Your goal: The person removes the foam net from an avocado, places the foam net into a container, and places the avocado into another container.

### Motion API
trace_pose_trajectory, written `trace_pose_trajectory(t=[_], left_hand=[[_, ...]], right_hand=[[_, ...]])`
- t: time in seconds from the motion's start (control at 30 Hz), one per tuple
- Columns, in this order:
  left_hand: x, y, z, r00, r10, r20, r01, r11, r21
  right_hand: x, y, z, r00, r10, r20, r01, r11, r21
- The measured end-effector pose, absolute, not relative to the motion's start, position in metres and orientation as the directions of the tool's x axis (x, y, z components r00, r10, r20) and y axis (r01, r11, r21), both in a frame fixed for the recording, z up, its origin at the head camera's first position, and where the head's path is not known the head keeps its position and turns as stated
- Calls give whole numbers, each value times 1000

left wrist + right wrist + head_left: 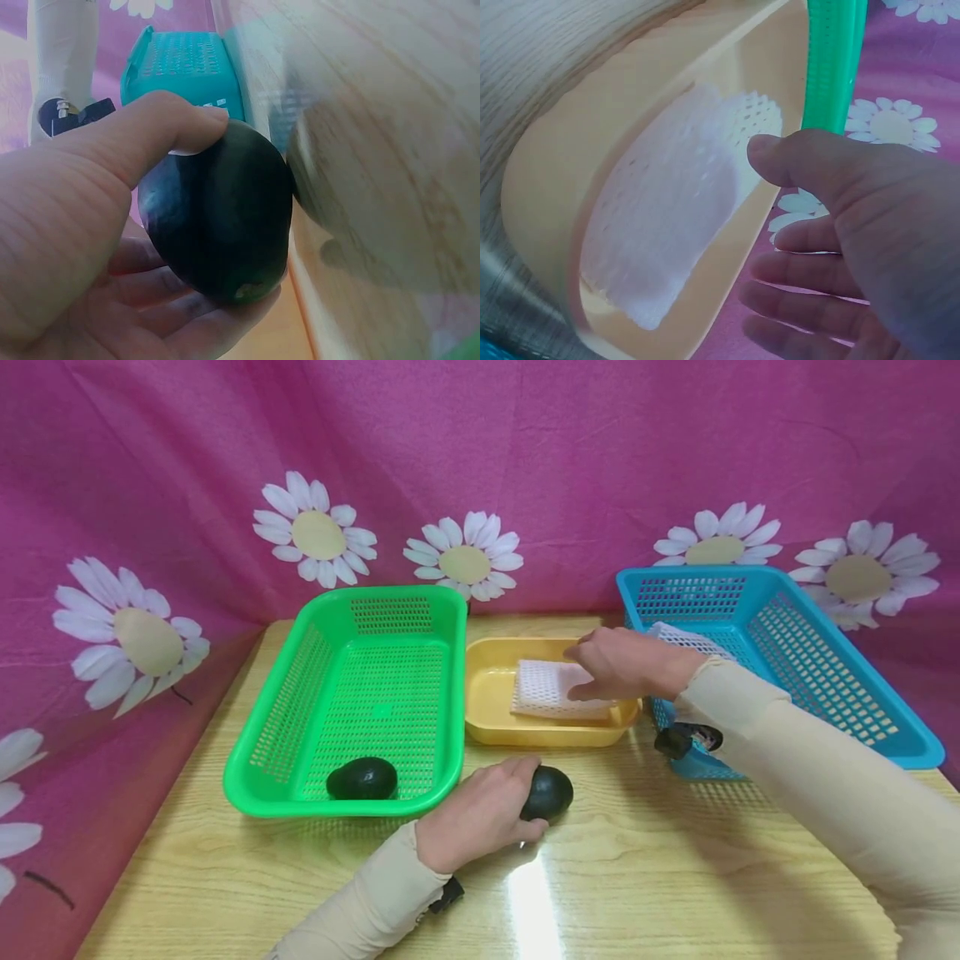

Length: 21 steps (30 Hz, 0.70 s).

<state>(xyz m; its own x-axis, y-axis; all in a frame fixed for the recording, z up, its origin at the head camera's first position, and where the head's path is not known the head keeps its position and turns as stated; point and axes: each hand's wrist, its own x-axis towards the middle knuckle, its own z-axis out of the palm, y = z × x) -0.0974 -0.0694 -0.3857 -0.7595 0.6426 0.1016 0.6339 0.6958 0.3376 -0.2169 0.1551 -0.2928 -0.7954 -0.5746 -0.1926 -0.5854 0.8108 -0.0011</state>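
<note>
A dark avocado (551, 793) stays low at the tabletop, in front of the yellow tray (491, 697). My left hand (480, 810) holds it from the left. In the left wrist view the thumb lies over one side of the avocado (217, 217) and the fingers curve under the other. White foam netting (543, 687) lies inside the yellow tray. Above its right end hovers my right hand (626, 658). The right wrist view shows that hand (870, 225) with nothing in its grasp, its thumb close to the netting (667, 202); whether they touch I cannot tell.
On the left stands a green basket (456, 693) with another avocado (363, 778) at its near end. A blue basket (847, 635) at the right holds more white netting (693, 639), partly hidden by the right arm. A pink flowered cloth (562, 460) hangs behind.
</note>
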Motion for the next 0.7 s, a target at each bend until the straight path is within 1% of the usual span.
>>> trace_pose_trajectory(t=[0.23, 0.4, 0.6, 0.7], left_hand=[[-97, -70, -386, -758, 644, 104, 638, 698, 325], [-97, -70, -385, -758, 644, 104, 638, 700, 321], [-97, -70, -385, -757, 645, 108, 640, 698, 321], [-97, -70, -385, -756, 646, 111, 641, 695, 325]], right_hand=[[-205, 157, -291, -783, -599, -170, -606, 795, -12], [-196, 156, -292, -762, -637, -117, -641, 768, -11], [-184, 155, -297, -698, -716, -8, -716, 698, 1], [-178, 154, -299, -670, -742, 22, -742, 670, 12]])
